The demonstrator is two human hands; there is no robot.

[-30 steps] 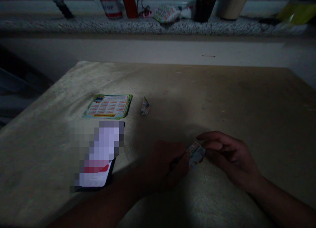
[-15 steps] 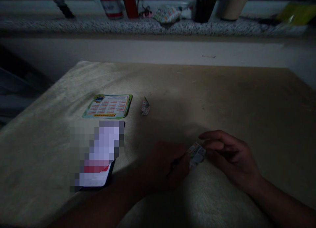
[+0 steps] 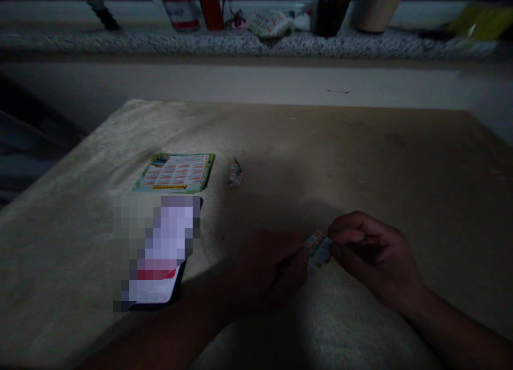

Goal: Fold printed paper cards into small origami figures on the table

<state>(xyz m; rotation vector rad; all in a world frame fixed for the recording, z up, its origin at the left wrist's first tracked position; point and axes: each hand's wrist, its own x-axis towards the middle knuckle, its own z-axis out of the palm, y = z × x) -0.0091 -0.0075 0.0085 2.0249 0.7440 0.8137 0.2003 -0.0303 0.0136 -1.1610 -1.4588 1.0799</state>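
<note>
Being pinched from both sides, a small folded paper [image 3: 319, 251] is held over the near part of the table [image 3: 380, 156]; whether the table is touched by it cannot be told. Its left side is clamped between the thumb and fingers of the left hand [image 3: 272, 266], which is mostly in shadow. Its right corner is gripped by the thumb and forefinger of the right hand [image 3: 377, 257], whose other fingers are loosely curled. Farther back on the table, a folded piece [image 3: 235, 175] with a pointed tip is set just beside a printed card [image 3: 180, 169]. Nearer than the card, a phone [image 3: 158, 294] is laid with its screen lit and largely pixelated. On the sill [image 3: 160, 45], a can [image 3: 178, 6], a red bottle [image 3: 211, 10] and a packet [image 3: 270, 22] are lined up.
</note>
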